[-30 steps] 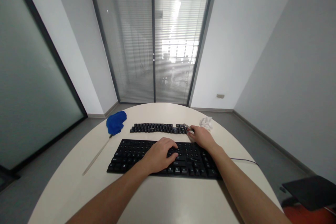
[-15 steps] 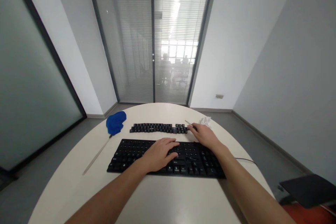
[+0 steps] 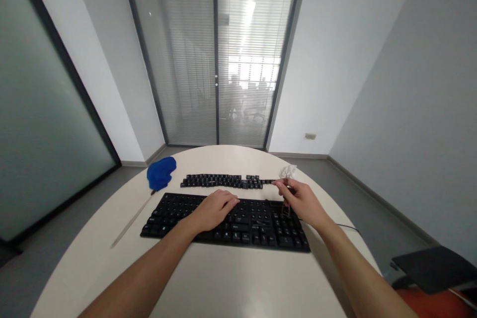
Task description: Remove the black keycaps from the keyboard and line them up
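Observation:
A black keyboard [image 3: 238, 226] lies across the table in front of me. My left hand [image 3: 214, 211] rests palm down on its middle, fingers stretched out together over the keys. My right hand [image 3: 300, 201] is above the keyboard's upper right corner. Its thumb and forefinger are pinched near the right end of the loose keycaps [image 3: 221, 181]; whether they touch a keycap I cannot tell. The thin wire loops of a keycap puller [image 3: 285, 209] hang below this hand, partly hidden by the fingers. The loose keycaps stand in rows behind the keyboard.
A crumpled blue cloth [image 3: 161, 174] lies at the table's back left, with a thin dark-tipped stick [image 3: 132, 221] beside it. Crumpled white tissue [image 3: 288, 171] is behind my right hand. A cable [image 3: 348, 227] runs to the right. The round table [image 3: 223, 283] has a curved edge.
The keyboard has slid a little left, and my left hand with it. My right hand has turned; the pale-tipped tool that pointed forward no longer shows, and wire loops now point down.

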Motion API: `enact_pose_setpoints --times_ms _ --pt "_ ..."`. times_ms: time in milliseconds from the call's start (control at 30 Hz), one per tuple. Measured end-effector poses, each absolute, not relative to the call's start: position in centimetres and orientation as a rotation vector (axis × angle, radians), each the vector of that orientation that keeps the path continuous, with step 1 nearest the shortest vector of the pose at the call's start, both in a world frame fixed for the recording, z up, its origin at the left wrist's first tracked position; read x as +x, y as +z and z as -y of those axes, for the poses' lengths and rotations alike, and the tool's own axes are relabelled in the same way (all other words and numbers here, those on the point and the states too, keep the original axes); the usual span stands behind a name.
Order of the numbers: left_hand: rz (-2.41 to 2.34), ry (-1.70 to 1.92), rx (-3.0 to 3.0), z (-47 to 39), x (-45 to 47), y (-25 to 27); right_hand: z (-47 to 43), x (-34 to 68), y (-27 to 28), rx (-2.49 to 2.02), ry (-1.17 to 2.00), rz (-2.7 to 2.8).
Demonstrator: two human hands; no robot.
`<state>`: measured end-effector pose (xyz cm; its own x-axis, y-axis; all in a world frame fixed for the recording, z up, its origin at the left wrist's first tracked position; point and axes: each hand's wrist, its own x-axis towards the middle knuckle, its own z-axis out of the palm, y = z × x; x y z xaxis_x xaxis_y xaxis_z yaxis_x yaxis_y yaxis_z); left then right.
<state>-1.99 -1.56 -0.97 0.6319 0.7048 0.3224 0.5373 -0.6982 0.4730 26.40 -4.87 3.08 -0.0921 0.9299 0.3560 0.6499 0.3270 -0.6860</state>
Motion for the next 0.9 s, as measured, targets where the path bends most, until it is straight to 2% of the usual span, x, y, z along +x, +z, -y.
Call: enact_pose_setpoints --times_ms 133,333,700,900 --pt "-1.048 0.709 2.547 2.0 -1.3 -0.5 4.6 26.7 2.0 -1.277 0.716 1.780" --pt "-1.189 0.750 2.616 3.4 0.1 -0.7 4.3 26.8 1.5 -1.241 0.851 1.790" --pt "-1.161 0.754 2.568 3.4 -0.1 -1.0 4.5 27.0 1.6 -1.211 0.913 1.951" --pt "-1.147 0.771 2.555 3.4 -0.1 -1.0 5.2 27.3 3.2 -1.258 0.732 2.098"
